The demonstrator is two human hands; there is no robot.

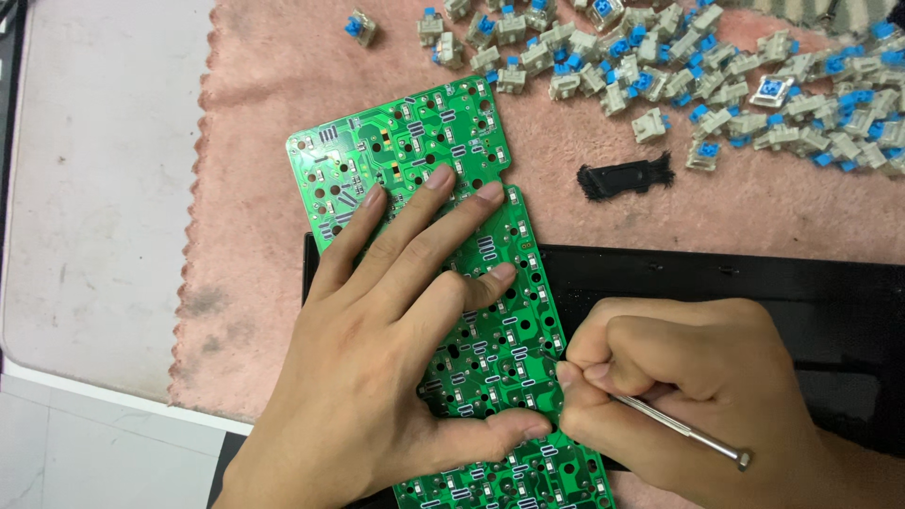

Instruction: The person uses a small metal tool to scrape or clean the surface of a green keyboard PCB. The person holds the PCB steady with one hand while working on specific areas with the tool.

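Note:
A long green circuit board (pixel 405 141) with many holes and solder pads lies diagonally across a black keyboard frame (pixel 754 292). My left hand (pixel 377 349) lies flat on the board, fingers spread, pressing it down. My right hand (pixel 679 386) is closed around a thin metal tool (pixel 688 432). The tool's tip is hidden under my fingers at the board's right edge, and its rounded end sticks out toward the lower right.
A pink fuzzy mat (pixel 255 236) covers the grey table (pixel 94 188). Several beige key switches with blue stems (pixel 679 66) are scattered along the mat's far side. One loose switch (pixel 360 28) lies apart at the top. A small black plastic piece (pixel 627 176) rests near the board.

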